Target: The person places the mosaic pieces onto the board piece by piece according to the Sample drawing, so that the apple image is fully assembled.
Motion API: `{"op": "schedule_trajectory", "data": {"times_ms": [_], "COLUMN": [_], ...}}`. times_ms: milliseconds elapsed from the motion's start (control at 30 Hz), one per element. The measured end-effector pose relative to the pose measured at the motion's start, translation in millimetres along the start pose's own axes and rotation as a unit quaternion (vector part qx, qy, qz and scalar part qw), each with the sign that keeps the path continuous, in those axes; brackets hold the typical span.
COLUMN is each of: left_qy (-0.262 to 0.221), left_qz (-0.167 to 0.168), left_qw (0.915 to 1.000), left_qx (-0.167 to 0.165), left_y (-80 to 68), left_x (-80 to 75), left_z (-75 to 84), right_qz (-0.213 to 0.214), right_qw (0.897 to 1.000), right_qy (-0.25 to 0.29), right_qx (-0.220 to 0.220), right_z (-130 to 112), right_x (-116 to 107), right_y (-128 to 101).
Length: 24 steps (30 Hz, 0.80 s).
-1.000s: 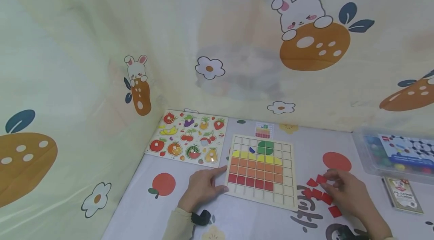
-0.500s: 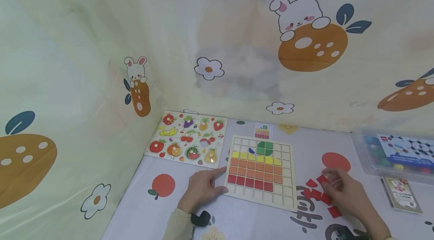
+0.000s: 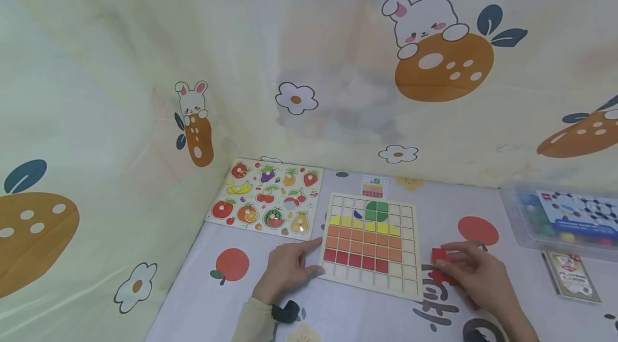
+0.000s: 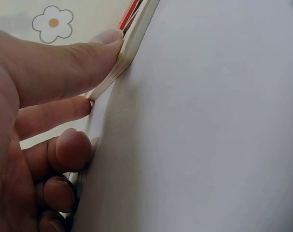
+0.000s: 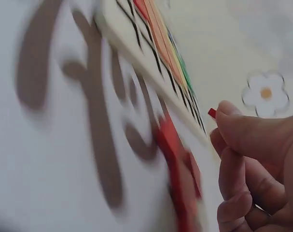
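My right hand (image 3: 483, 280) pinches a small red square tile (image 3: 438, 255) between thumb and fingertips, just right of the wooden grid board (image 3: 411, 272). In the right wrist view, one end of that tile shows beyond the thumb tip. Beneath the hand lie loose red tiles (image 3: 441, 277), partly hidden by it and blurred in the wrist view. Thumb and index finger of my left hand (image 3: 286, 268) rest against the board's left edge near its lower corner. Tiles on the board form a green shape, a small blue piece, a yellow band, orange rows and a partial red row.
A fruit picture board (image 3: 258, 228) lies at the back left. Behind the grid board is a small picture card (image 3: 374, 186). At right stand a clear plastic box (image 3: 516, 224) and a small card box (image 3: 573, 277). Patterned cloth hangs behind and left.
My right hand has picked a red tile out of the loose pile and moved left with it toward the grid board. My left hand stays at the board's edge.
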State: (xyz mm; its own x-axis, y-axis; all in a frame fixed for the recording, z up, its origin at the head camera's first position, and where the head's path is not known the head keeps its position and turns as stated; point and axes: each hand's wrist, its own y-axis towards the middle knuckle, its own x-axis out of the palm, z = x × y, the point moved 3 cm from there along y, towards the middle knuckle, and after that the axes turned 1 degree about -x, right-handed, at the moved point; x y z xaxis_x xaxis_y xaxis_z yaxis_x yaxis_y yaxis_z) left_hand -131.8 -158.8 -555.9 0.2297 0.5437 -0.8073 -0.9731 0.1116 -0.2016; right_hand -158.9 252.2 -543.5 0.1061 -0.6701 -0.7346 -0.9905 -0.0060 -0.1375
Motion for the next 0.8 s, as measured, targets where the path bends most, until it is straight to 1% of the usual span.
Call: {"op": "schedule_trajectory", "data": {"times_ms": [167,233,300,567,700,800], "left_qy": [-0.002,-0.002,-0.003,-0.005,-0.005,-0.005], "left_qz": [-0.001,-0.001,-0.001,0.004,0.006,0.006], "left_qw": [1.0,1.0,1.0,1.0,1.0,1.0], "left_qx": [-0.001,0.0,0.002,0.003,0.002,0.003], "left_y": [0.6,1.1,1.6,1.0,0.5,0.4], "left_x": [-0.7,-0.4,-0.2,0.2,0.0,0.0], "left_z": [-0.1,-0.3,-0.4,-0.8,-0.5,-0.4], "right_qz": [-0.031,-0.045,-0.05,-0.025,-0.017,-0.012], "right_qw": [0.999,0.998,0.998,0.998,0.997,0.997], "right_qy": [0.025,0.034,0.037,-0.001,-0.022,-0.027], "right_qx": [-0.022,-0.02,-0.022,-0.055,-0.066,-0.071], "right_z": [-21.3,-28.1,-33.8,-47.6,-50.1,-49.9], "right_x": [22.6,30.4,36.7,49.7,53.7,54.9], "right_y": [-9.6,-13.1,-16.0,-20.1,-20.3,-20.7]}}
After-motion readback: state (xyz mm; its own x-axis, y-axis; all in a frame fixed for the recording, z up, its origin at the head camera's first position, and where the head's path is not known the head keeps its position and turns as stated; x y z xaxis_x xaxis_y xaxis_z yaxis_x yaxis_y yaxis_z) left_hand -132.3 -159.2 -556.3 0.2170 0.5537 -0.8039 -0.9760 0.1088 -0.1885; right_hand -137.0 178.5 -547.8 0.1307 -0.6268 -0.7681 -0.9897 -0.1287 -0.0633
